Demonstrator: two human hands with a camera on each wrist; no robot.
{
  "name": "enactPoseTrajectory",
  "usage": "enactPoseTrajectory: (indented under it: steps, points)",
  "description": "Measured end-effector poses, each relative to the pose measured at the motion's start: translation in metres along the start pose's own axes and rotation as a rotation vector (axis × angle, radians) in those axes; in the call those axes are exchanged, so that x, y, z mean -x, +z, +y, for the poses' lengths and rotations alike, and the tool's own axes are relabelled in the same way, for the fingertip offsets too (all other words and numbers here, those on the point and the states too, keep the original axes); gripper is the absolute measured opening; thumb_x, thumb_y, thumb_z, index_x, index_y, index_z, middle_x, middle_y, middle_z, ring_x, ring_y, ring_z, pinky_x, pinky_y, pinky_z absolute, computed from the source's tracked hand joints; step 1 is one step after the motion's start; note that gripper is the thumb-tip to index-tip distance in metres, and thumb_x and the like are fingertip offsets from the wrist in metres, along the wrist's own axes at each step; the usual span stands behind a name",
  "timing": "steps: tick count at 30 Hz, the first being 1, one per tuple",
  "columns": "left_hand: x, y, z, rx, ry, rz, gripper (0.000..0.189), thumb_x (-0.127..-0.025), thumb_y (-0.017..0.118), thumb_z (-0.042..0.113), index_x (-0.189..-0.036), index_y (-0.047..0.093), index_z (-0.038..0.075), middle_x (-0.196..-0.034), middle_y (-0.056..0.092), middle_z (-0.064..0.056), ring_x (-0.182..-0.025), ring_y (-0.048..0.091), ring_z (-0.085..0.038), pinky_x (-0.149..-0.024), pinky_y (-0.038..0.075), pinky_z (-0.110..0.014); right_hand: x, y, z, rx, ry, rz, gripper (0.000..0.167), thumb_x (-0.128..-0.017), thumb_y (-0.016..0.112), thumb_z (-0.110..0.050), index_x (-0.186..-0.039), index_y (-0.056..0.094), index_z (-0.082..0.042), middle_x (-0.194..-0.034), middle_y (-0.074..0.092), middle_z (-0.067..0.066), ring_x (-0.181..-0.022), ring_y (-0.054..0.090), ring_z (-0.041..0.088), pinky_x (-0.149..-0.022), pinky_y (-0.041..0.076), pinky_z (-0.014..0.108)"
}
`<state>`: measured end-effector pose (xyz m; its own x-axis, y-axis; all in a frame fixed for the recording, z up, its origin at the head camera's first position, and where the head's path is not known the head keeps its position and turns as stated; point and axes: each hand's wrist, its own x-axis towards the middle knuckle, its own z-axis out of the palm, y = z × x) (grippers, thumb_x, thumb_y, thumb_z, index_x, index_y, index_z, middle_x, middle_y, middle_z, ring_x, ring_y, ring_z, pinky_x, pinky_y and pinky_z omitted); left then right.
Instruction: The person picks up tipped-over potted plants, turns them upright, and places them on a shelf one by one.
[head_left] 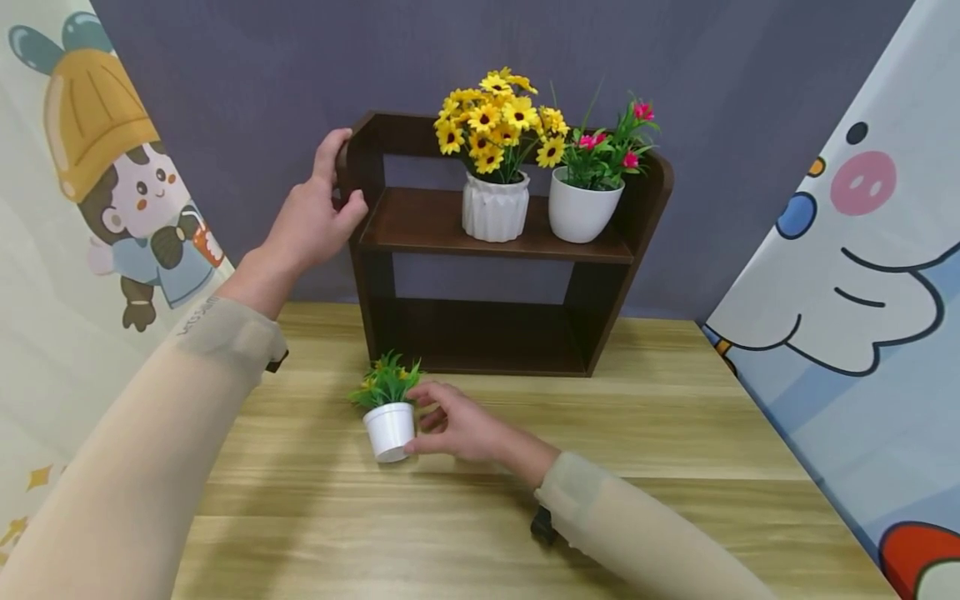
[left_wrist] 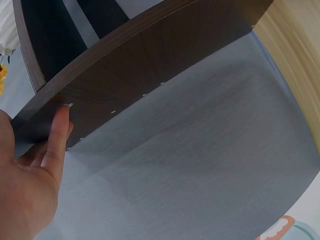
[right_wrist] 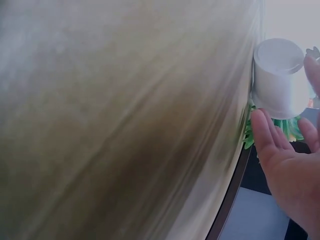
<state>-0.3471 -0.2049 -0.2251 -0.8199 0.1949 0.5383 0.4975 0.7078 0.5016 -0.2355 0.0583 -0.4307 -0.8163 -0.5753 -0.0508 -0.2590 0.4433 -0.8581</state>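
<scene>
A small white pot with green leaves and tiny yellow flowers (head_left: 390, 431) is tilted low over the table, its underside partly showing. My right hand (head_left: 461, 423) is at its right side, thumb tip at the base and index fingertip by the leaves. A gap shows between the other fingers and the pot. In the right wrist view the fingertips (right_wrist: 257, 117) overlap the rim. At the upper left, my left hand (head_left: 311, 212) holds the side panel of a dark brown two-tier shelf (head_left: 495, 250). One digit presses the panel's outer face in the left wrist view; others pass behind its edge.
On the upper tier stand a ribbed white pot of yellow flowers (head_left: 495, 204) and a smooth white pot of pink flowers (head_left: 585, 204). The shelf stands at the back of the wooden table (head_left: 675, 417), before a grey wall (head_left: 255, 83). Cartoon-printed panels (head_left: 795, 267) flank both sides.
</scene>
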Motion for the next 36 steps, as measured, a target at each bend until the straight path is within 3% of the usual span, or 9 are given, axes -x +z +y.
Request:
enactPoseTrajectory:
  steps: [25,36]
  points:
    - [-0.0002,-0.0006,-0.0006,0.001,0.004,-0.002,0.074,-0.109,0.047,0.034,-0.173,0.009,0.043,-0.132,0.071,-0.021,-0.093,0.071,-0.04,-0.072,0.049,-0.046,-0.0064,0.0056,0.0049,-0.03,0.0,-0.021,0.06,-0.092,0.09,-0.013,-0.145,0.06,-0.017,-0.145,0.062,0.015,-0.118,0.073,0.024,-0.097,0.061,0.027]
    - [0.0004,0.0003,-0.0009,-0.006,0.006,0.002,0.074,-0.11,0.047,0.035,-0.173,0.009,0.044,-0.123,0.071,-0.022,-0.087,0.069,-0.039,-0.068,0.048,-0.044,-0.0057,0.0067,0.0027,-0.019,-0.041,-0.009,0.062,-0.091,0.09,-0.008,-0.143,0.058,-0.016,-0.146,0.061,0.016,-0.115,0.073,0.023,-0.093,0.061,0.025]
